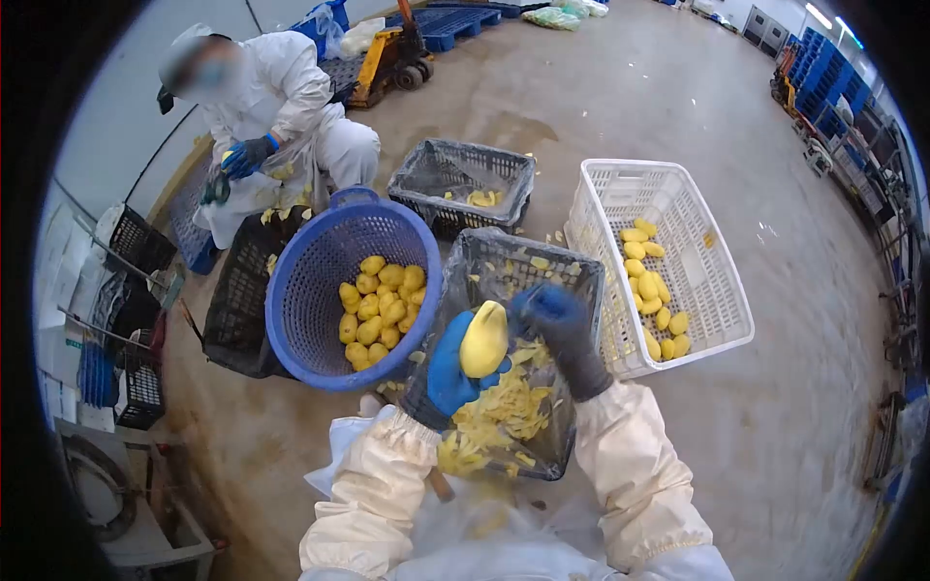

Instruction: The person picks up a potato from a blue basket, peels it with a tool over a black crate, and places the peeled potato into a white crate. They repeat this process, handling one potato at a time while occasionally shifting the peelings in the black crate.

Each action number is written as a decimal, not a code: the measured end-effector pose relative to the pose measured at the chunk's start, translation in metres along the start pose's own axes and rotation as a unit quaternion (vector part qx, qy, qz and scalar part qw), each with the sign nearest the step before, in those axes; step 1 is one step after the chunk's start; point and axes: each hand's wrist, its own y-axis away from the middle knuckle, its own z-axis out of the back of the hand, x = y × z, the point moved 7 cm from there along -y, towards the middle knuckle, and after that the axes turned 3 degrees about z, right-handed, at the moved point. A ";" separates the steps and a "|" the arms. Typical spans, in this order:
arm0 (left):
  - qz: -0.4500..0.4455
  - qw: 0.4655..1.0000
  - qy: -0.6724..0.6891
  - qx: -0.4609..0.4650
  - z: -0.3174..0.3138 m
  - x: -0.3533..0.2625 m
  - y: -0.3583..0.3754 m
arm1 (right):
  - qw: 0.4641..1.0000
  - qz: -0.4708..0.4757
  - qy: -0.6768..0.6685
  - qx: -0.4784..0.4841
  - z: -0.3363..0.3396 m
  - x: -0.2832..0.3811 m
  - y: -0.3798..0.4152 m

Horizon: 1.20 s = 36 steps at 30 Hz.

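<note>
My left hand [453,373], in a blue glove, holds a partly peeled yellow potato [484,339] upright over a black crate [588,281]. Beside the potato, my right hand [557,315], in a blue and grey glove, is smeared by motion; its fingers and anything in them cannot be made out. Yellow peelings [499,416] lie in the lined crate below both hands. To the left, a blue round basket [291,281] holds several yellow potatoes [383,310]. On the right, a white crate [717,300] contains several smooth yellow pieces [651,286].
A co-worker [281,87] in white sits at the upper left, gloved hands together near a dark crate [237,310]. Another black crate [463,155] with some peelings stands ahead. A yellow pallet jack [376,68] and blue pallets [446,27] are farther back.
</note>
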 end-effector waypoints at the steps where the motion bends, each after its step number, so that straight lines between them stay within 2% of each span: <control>1: 0.039 0.998 0.039 0.021 -0.003 0.004 -0.001 | 0.995 0.015 -0.014 -0.099 0.028 0.006 -0.007; 2: 0.075 0.993 0.076 0.042 -0.007 0.007 -0.002 | 0.980 0.031 -0.029 -0.196 0.048 0.017 -0.008; 3: 0.073 0.994 0.078 0.039 -0.009 0.004 -0.001 | 0.981 0.001 -0.083 -0.177 0.048 0.021 -0.005; 4: 0.072 0.994 0.076 0.041 -0.004 0.005 -0.004 | 0.981 0.004 -0.083 -0.177 0.040 0.022 -0.001; 6: 0.015 0.999 0.032 0.039 0.014 0.004 -0.009 | 0.996 0.081 0.032 0.021 -0.015 0.029 0.010; 7: 0.017 0.999 0.033 0.037 0.009 0.003 -0.008 | 0.996 0.049 0.068 0.036 -0.026 0.016 0.008; 8: 0.046 0.997 0.058 0.011 0.007 0.007 -0.007 | 0.996 0.046 0.065 0.034 -0.020 0.012 0.005; 10: 0.071 0.993 0.088 -0.015 0.003 0.011 -0.003 | 0.980 0.064 0.022 -0.185 0.037 0.022 -0.006; 11: 0.069 0.994 0.082 -0.002 -0.001 0.009 -0.003 | 0.977 0.052 -0.035 -0.204 0.052 0.020 -0.011; 14: 0.050 0.997 0.058 0.001 0.001 0.004 -0.003 | 0.984 0.066 -0.063 -0.152 0.024 0.030 -0.002; 15: 0.027 0.999 0.023 -0.011 0.008 0.002 -0.003 | 0.991 0.017 -0.072 -0.112 0.015 0.025 0.001; 17: 0.006 1.000 -0.010 -0.028 0.002 -0.004 0.005 | 0.995 0.007 -0.069 -0.078 0.000 0.028 0.006; 18: -0.057 0.975 -0.208 -0.056 -0.004 -0.015 0.013 | 0.997 0.003 -0.065 -0.044 -0.010 0.028 0.007; 19: -0.118 0.906 -0.398 -0.082 -0.015 -0.026 0.019 | 0.999 0.033 -0.024 0.009 -0.022 0.025 0.010; 20: -0.118 0.906 -0.398 -0.081 -0.010 -0.023 0.016 | 0.993 0.087 0.069 0.034 -0.033 0.019 0.010; 22: -0.089 0.951 -0.287 -0.069 0.008 -0.008 0.009 | 0.967 0.149 0.176 -0.108 -0.003 0.024 0.006; 23: -0.059 0.954 -0.276 -0.106 0.011 -0.004 0.008 | 0.970 0.118 0.122 -0.174 0.022 0.026 -0.001; 24: -0.057 0.954 -0.276 -0.104 0.010 -0.004 0.005 | 0.965 0.087 0.066 -0.239 0.047 0.029 -0.005; 25: -0.068 0.950 -0.292 -0.092 0.008 -0.005 0.002 | 0.966 0.093 0.011 -0.239 0.054 0.044 -0.001; 26: -0.080 0.945 -0.307 -0.079 0.005 -0.004 -0.003 | 0.965 0.095 0.012 -0.245 0.054 0.046 0.002; 27: -0.123 0.917 -0.375 -0.052 0.007 -0.002 -0.008 | 0.973 0.113 -0.001 -0.201 0.041 0.050 0.003; 28: -0.117 0.916 -0.381 -0.040 0.010 0.006 -0.015 | 0.978 0.132 -0.014 -0.160 0.029 0.052 0.005; 30: -0.025 0.957 -0.273 -0.089 0.030 0.038 -0.035 | 0.972 0.175 0.098 -0.120 0.010 0.055 0.009; 31: -0.189 0.980 -0.054 -0.006 0.060 0.061 -0.062 | 0.978 0.142 0.106 -0.114 0.006 0.058 0.012; 32: -0.178 0.982 -0.056 0.005 0.015 0.072 -0.079 | 0.982 0.109 0.112 -0.106 0.005 0.060 0.013; 33: -0.337 0.880 -0.216 -0.255 -0.037 0.054 -0.076 | 0.980 0.109 0.117 -0.118 0.009 0.058 0.012; 34: -0.456 0.663 -0.347 -0.482 -0.078 0.043 -0.051 | 0.978 0.118 0.124 -0.121 0.013 0.055 0.009; 35: -0.456 0.667 -0.347 -0.476 -0.062 0.055 -0.067 | 0.976 0.127 0.132 -0.122 0.018 0.054 0.007; 36: -0.171 0.896 -0.277 -0.303 -0.014 0.106 -0.136 | 0.975 0.127 0.134 -0.124 0.023 0.057 0.008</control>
